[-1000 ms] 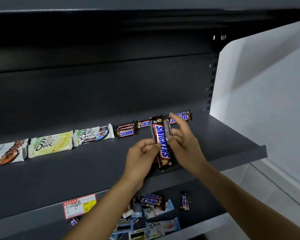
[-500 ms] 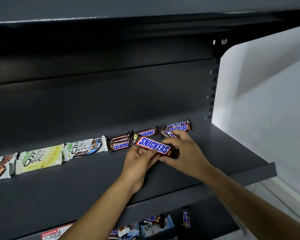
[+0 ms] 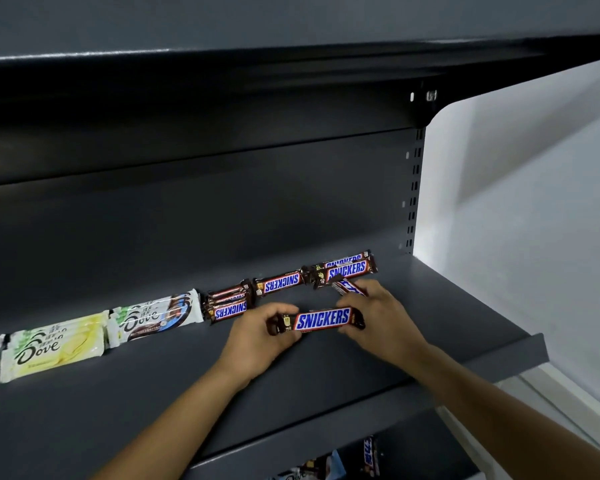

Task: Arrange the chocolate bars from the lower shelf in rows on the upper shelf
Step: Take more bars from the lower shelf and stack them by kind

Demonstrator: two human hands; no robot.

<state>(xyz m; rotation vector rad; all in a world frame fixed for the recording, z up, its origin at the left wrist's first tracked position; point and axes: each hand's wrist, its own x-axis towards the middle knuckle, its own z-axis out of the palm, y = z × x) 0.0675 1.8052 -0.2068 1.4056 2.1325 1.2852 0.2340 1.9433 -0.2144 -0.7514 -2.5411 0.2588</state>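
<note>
A Snickers bar (image 3: 323,319) lies level just over the dark upper shelf (image 3: 447,323). My left hand (image 3: 260,337) pinches its left end and my right hand (image 3: 381,320) grips its right end. A second small Snickers bar (image 3: 347,287) pokes out above my right hand's fingers. Behind, along the back of the shelf, runs a row of Snickers bars (image 3: 281,283) and Dove bars (image 3: 153,318), with more Snickers (image 3: 347,270) at the right end. A few loose bars (image 3: 369,455) show on the lower shelf below.
The yellow Dove bar (image 3: 52,348) lies at the left of the row. A raised lip (image 3: 465,372) runs along the shelf's front edge. Another shelf (image 3: 222,53) overhangs above. A white wall (image 3: 534,220) closes the right side.
The bar went from upright in both hands to level and moved down in front of the row. The view tilted up, hiding most of the lower shelf.
</note>
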